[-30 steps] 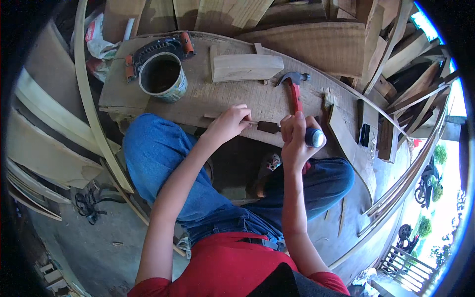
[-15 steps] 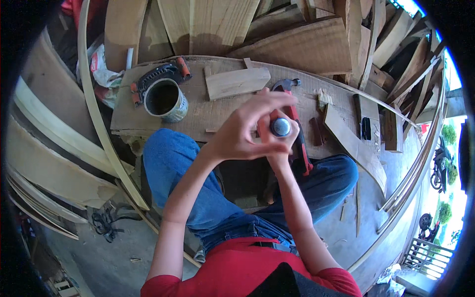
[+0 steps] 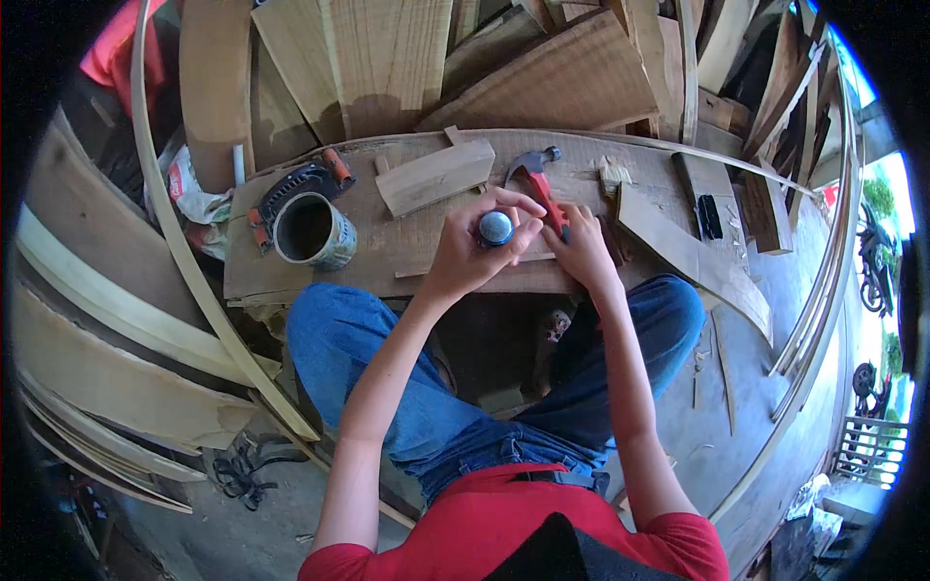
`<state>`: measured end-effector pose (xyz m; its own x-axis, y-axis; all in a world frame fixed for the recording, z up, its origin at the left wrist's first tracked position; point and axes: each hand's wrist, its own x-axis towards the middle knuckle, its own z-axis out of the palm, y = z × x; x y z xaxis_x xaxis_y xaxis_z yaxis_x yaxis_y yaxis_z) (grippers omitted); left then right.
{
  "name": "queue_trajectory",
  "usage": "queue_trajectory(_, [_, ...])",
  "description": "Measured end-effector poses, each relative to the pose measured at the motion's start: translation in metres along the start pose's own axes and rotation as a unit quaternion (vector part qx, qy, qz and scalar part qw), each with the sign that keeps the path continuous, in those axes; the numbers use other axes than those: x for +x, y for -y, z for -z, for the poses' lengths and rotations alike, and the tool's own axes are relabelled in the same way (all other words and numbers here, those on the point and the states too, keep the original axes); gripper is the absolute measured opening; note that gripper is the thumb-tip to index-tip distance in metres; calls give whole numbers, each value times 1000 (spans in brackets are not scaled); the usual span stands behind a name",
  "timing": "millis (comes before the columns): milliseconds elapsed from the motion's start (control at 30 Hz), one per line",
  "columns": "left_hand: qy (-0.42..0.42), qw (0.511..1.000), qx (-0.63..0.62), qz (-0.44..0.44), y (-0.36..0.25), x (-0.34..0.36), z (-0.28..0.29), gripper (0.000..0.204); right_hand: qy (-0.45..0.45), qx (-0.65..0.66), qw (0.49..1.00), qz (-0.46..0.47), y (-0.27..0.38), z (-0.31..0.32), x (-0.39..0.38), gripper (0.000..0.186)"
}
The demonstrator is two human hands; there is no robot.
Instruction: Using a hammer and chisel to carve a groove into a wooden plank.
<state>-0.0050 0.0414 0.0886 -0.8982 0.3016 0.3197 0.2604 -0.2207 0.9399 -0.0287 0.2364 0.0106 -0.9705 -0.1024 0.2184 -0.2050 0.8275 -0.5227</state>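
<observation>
My left hand (image 3: 459,248) is closed round an upright tool whose round blue-grey end (image 3: 495,228) faces up at me. The rest of that tool is hidden below the fist, so its kind does not show. To the right, my right hand (image 3: 587,251) grips the red and black handle of a claw hammer (image 3: 547,197). The hammer's metal head points away from me, above the wooden bench (image 3: 373,252). A short, pale wood block (image 3: 436,177) lies beyond my left hand.
An open can (image 3: 334,244) stands at the bench's left, beside a black and orange power tool (image 3: 295,172). Toward the right are a brush (image 3: 614,174), a curved board (image 3: 693,254) and a dark-topped block (image 3: 705,189). Wooden boards (image 3: 542,82) lean behind the bench.
My right hand has left the blue-ended tool and taken hold of the hammer handle. The left hand now holds that tool alone. The view has shifted slightly.
</observation>
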Motion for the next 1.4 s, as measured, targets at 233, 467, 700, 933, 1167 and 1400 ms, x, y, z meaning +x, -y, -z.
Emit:
queue_trajectory(233, [-88,992,86,-23,27,-5,-10,26,19,-153,983,-95,-18,-50,31,39])
queue_trajectory(467, [-162,975,129,-82,41,-5,-3,33,-31,-84,995,-34,-54,-64,36,38])
queue_trajectory(700, [-176,974,92,-106,53,-17,6,29,79,-65,975,198,19,-36,-4,45])
queue_trajectory(933, [-187,972,90,-109,50,-33,22,27,146,80,939,302,3,-59,-3,18])
queue_trajectory(1167, [-223,940,-174,-192,25,-25,28,31,112,-38,925,362,-4,-75,-8,14])
queue_trajectory(1400, [-243,948,-78,-191,29,-23,34,34,57,-11,946,319,2,-75,-18,18])
